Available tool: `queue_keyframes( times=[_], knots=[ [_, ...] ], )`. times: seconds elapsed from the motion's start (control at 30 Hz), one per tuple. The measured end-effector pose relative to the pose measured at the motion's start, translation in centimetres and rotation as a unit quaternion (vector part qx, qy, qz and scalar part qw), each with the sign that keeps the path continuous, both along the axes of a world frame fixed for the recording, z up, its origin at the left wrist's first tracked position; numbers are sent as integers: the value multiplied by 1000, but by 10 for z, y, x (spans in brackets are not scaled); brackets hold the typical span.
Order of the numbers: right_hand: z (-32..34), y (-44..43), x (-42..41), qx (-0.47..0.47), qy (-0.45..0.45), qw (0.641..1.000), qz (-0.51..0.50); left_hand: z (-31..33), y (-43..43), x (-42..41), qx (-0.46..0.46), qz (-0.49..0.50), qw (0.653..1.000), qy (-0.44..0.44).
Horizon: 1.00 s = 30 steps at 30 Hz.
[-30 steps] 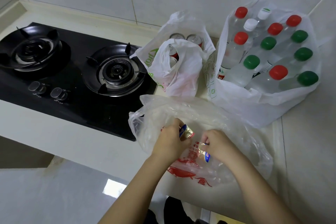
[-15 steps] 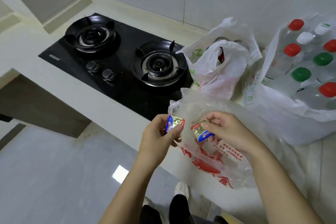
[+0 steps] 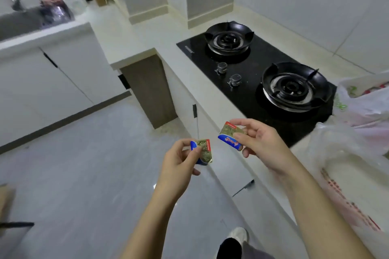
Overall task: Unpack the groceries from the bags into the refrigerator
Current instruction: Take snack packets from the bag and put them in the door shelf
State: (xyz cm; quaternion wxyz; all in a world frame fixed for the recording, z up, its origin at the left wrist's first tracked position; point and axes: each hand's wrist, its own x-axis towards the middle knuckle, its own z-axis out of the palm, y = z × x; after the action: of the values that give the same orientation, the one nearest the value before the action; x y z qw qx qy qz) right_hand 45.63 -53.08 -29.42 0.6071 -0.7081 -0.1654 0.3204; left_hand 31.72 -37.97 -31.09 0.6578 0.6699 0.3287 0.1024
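My left hand [image 3: 179,166] pinches a small foil packet [image 3: 203,150], gold with blue and red edges, over the grey floor. My right hand [image 3: 263,143] holds a second, similar foil packet [image 3: 230,134] just in front of the counter edge. The two packets are apart, about a hand's width from each other. A clear plastic bag with red print [image 3: 345,174] lies on the counter at the right, behind my right forearm. A white grocery bag [image 3: 364,103] stands beyond it at the right edge. No refrigerator is in view.
A black two-burner gas hob [image 3: 259,75] is set in the pale counter [image 3: 134,33], which turns a corner at the left. White cabinet doors [image 3: 52,73] line the left wall below a sink [image 3: 19,21] with blurred clutter. My shoe [image 3: 237,235] stands on the grey floor.
Both hands have lifted the packets out of the clear bag and away from the counter. The view has swung left, so the bottle bag has left the frame and the sink corner appeared.
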Motion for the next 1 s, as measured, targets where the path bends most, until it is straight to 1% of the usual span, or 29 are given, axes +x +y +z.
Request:
queue_keyframes(
  times=[0.23,0.37,0.43,0.5,0.63,0.7,0.8,0.9,1.0],
  knots=[
    [14,124,-115,36,32,993,110,17,89,-144,14,133,991,-8],
    [28,190,-185,50,42,978,198,31,134,-231,48,228,972,-8],
    [34,218,-214,39,22,969,245,38,150,-266,57,270,961,-12],
    [39,243,-237,28,-17,958,285,43,162,-294,67,303,950,-13],
    [49,293,-272,22,-74,937,339,49,180,-342,117,351,929,16],
    [59,319,-288,34,-85,922,376,57,188,-363,134,370,919,23],
    [81,357,-313,78,-92,890,440,81,201,-396,169,405,898,21],
    [109,390,-339,131,-105,849,501,113,213,-431,215,425,879,12],
    [140,416,-370,185,-121,803,554,151,220,-466,280,435,855,26]
  ],
)
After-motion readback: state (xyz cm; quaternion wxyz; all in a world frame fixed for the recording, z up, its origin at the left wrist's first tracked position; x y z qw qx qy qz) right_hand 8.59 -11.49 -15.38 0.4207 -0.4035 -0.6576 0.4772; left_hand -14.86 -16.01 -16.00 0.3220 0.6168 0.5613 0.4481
